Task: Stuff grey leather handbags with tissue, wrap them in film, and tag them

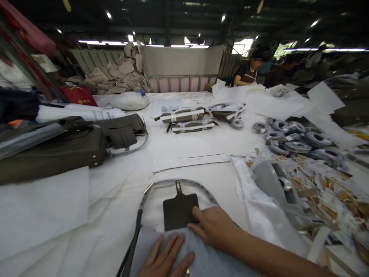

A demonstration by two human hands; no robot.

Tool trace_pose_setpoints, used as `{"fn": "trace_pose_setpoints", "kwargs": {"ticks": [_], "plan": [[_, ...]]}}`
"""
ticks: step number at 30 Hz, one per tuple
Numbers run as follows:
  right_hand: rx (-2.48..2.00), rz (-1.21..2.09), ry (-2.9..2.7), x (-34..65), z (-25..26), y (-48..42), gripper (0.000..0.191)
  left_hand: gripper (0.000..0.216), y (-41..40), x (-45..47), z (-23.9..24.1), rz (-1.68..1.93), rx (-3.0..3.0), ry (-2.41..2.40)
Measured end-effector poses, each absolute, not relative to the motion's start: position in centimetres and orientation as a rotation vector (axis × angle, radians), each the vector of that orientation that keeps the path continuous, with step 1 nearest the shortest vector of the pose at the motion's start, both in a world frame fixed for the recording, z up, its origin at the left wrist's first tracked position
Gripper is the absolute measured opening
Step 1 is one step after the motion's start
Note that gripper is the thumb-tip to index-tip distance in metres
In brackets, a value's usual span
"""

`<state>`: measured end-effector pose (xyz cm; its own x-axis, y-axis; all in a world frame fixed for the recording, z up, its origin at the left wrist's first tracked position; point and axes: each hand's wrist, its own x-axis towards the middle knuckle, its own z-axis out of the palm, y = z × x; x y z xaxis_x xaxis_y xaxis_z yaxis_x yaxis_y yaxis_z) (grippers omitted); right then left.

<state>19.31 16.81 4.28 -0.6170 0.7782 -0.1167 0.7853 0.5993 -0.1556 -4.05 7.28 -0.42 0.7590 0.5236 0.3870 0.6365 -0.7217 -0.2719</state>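
My left hand [167, 258] lies flat with its fingers spread on a grey cloth [201, 257] at the bottom middle. My right hand [211, 227] rests on the same cloth, its fingers curled down and its fingertips touching a dark olive leather flap [177, 211] with a small gold clasp [178, 186]. A grey curved strap [155, 186] arches around the flap on the white table cover [121, 207].
Olive bags [57, 150] lie at the left, wrapped bundles [184, 115] at mid table. Grey tape rolls [296, 140], paper scraps and a tape dispenser [276, 182] crowd the right. White sheets [43, 207] lie at the left front. A person [248, 71] sits at the far side.
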Motion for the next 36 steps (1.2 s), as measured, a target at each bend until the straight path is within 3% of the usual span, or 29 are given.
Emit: {"fn": "trace_pose_setpoints", "kwargs": {"ticks": [4, 7, 12, 15, 20, 31, 36], "plan": [[1.434, -0.434, 2.983, 18.8, 6.0, 18.7, 0.018, 0.067, 6.3, -3.5, 2.7, -0.315, -2.798, -1.116], [1.472, -0.516, 3.087, 17.1, 6.4, 21.1, 0.027, 0.065, 5.7, -3.2, 4.1, -0.253, -2.94, -1.264], [1.553, -1.121, 2.891, 15.4, 7.2, 22.2, 0.031, 0.061, 5.5, -3.1, 4.0, -0.244, -3.025, -1.311], [1.329, -1.273, 3.112, 16.6, 8.4, 19.5, 0.027, 0.06, 5.5, -3.2, 4.0, -0.289, -3.028, -1.296], [0.872, -1.005, 3.32, 19.7, 8.3, 13.4, 0.028, 0.054, 5.5, -3.3, 4.7, -0.441, -3.059, -1.274], [0.681, -0.51, 3.522, 21.5, 3.8, 10.4, 0.038, 0.048, 4.0, -4.0, 2.8, -0.863, -2.745, -1.19], [0.663, -0.408, 3.524, 21.6, 2.9, 10.1, 0.039, 0.048, 3.0, -4.3, 3.2, -0.838, -2.783, -0.803]]}}
